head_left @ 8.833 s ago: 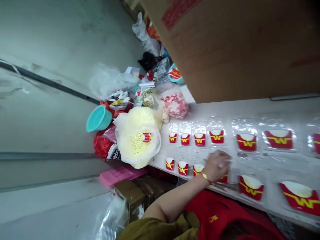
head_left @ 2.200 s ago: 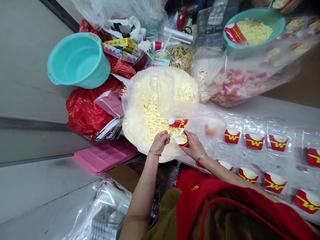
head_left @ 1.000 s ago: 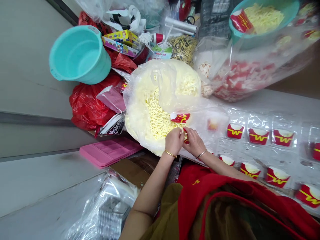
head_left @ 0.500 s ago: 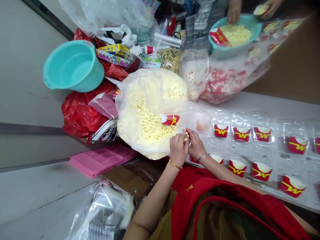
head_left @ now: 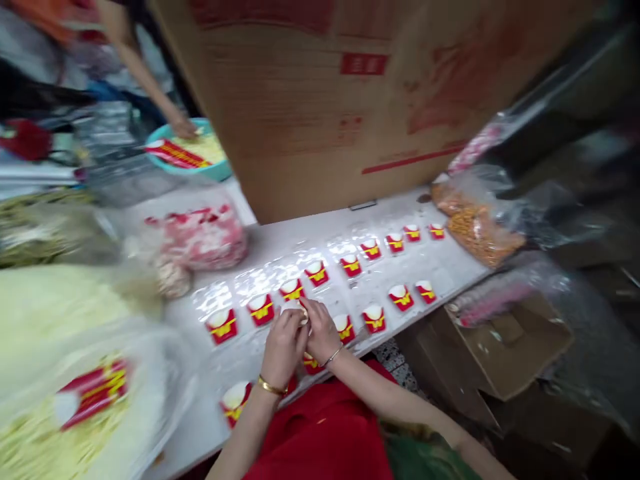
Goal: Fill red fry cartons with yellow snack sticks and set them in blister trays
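Observation:
Over the rows of small cartons on the white table (head_left: 193,433), my two hands meet. The fingertips of my left hand (head_left: 285,343) and my right hand (head_left: 321,331) pinch a small red fry carton (head_left: 303,305) with something pale at its mouth; fingers cover most of it. Just beyond lies another red fry carton (head_left: 292,291) with a yellow zigzag, one of several set out on clear plastic packaging (head_left: 320,257). To the left, a larger red fry carton (head_left: 95,393) rests on pale fry-like sticks (head_left: 30,443) in an open plastic bag (head_left: 167,393).
A tall cardboard box (head_left: 300,133) stands along the far side. A bag of red and white pieces (head_left: 205,237) sits at the left, a bag of orange bits (head_left: 483,233) at the right end. Another person's hand (head_left: 183,125) reaches into a turquoise basin (head_left: 220,171).
The view has swung to the right. My hands, still together on the small carton, have moved from beside the bag of pale sticks to above the carton rows.

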A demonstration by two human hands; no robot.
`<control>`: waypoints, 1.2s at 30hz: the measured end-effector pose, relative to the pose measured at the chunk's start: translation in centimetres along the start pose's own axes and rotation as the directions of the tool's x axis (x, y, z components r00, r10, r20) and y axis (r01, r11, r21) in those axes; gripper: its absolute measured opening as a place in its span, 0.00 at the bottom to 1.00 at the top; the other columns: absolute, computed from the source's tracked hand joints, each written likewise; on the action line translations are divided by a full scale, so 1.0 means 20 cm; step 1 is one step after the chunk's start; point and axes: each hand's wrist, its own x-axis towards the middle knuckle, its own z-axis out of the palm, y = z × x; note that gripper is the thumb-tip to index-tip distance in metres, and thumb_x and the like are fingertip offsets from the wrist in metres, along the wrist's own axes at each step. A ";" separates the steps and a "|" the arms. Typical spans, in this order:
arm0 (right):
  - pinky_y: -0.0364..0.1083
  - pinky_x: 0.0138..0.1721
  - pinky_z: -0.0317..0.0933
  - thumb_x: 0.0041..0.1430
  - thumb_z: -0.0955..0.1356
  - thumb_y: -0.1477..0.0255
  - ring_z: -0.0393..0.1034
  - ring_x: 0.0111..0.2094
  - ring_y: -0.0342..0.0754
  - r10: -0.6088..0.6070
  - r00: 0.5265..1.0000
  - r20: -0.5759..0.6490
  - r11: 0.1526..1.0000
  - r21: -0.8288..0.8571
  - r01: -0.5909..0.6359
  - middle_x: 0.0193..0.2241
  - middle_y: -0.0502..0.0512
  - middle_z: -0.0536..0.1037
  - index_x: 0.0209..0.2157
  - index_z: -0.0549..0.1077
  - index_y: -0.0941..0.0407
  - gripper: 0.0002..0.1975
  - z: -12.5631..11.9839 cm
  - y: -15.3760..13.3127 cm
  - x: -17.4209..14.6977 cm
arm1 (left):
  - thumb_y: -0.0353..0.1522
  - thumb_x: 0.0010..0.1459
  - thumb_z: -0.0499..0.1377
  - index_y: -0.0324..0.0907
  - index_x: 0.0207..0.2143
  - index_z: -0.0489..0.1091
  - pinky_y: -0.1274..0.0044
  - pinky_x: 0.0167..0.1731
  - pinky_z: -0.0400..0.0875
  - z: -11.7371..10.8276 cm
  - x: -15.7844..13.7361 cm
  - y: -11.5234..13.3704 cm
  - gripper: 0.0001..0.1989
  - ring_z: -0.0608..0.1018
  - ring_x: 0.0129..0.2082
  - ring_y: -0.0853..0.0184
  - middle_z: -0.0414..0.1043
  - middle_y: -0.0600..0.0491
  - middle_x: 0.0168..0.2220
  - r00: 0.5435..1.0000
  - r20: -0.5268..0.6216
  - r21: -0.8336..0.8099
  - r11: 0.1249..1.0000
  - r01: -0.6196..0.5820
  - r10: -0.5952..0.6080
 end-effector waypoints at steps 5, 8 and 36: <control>0.55 0.51 0.61 0.58 0.61 0.77 0.61 0.50 0.52 0.209 0.944 -0.257 0.975 -0.023 -0.222 0.49 0.61 0.68 0.58 0.56 0.56 0.25 -0.56 0.51 -0.05 | 0.28 0.60 0.49 0.43 0.46 0.66 0.59 0.58 0.55 0.55 0.45 0.43 0.12 0.71 0.44 0.64 0.69 0.49 0.43 0.970 0.153 -0.103 0.979 -0.176 0.191; 0.57 0.51 0.60 0.60 0.59 0.77 0.62 0.50 0.52 0.279 0.894 -0.350 0.943 -0.077 -0.324 0.49 0.61 0.68 0.58 0.57 0.55 0.24 -0.88 0.84 -0.15 | 0.28 0.61 0.48 0.45 0.44 0.69 0.58 0.60 0.49 0.93 0.66 0.70 0.13 0.71 0.44 0.65 0.69 0.50 0.42 0.885 0.357 -0.115 0.954 -0.276 0.299; 0.54 0.44 0.57 0.59 0.63 0.68 0.57 0.41 0.57 0.551 0.803 -0.228 0.613 -0.543 -0.575 0.41 0.64 0.68 0.52 0.66 0.61 0.21 -1.73 1.97 -0.32 | 0.40 0.59 0.52 0.39 0.60 0.54 0.61 0.62 0.42 1.82 0.86 0.95 0.28 0.50 0.64 0.58 0.51 0.45 0.63 0.514 0.688 -0.096 0.766 -0.635 0.512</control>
